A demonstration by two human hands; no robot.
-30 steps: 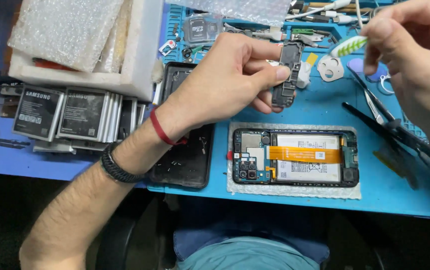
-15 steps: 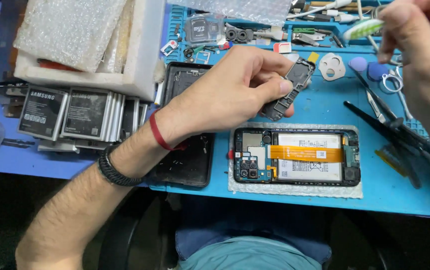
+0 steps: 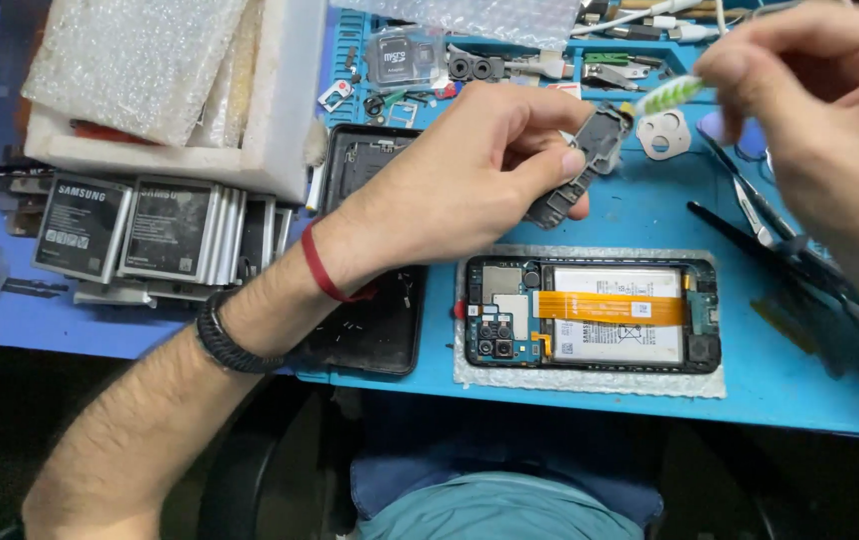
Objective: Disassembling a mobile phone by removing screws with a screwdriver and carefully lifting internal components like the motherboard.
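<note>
Only the head view here, so going off that: the left hand (image 3: 470, 170) is sitting in the middle of the frame, pinching a dark plastic cover (image 3: 580, 165) between thumb and fingers, tilted up off the blue mat (image 3: 640, 215). The right hand (image 3: 810, 110) is coming in from the upper right, fingers pressed together around a small green-and-white brush (image 3: 672, 93), with the bristle end just beside the top corner of the cover. Below them, lower middle of the frame, the opened phone (image 3: 590, 313) is lying flat on a white pad (image 3: 590, 382), orange flex cable (image 3: 615, 307) running across its battery. The black back shell (image 3: 375, 300) is lying partly under the left wrist, and a row of spare batteries (image 3: 140, 235) is standing at the left below a white foam box (image 3: 280, 110). A metal plate (image 3: 663, 134) and loose small parts are sitting just behind the cover, with tweezers (image 3: 750, 205) at the right. What I'd worry about: the grip on the cover is only fingertips, so a firm push from the brush could flick it out, straight onto the exposed board or into the loose bits. Also the left forearm is hovering right over the shell, so an elbow shift could drag it off the mat edge.
</note>
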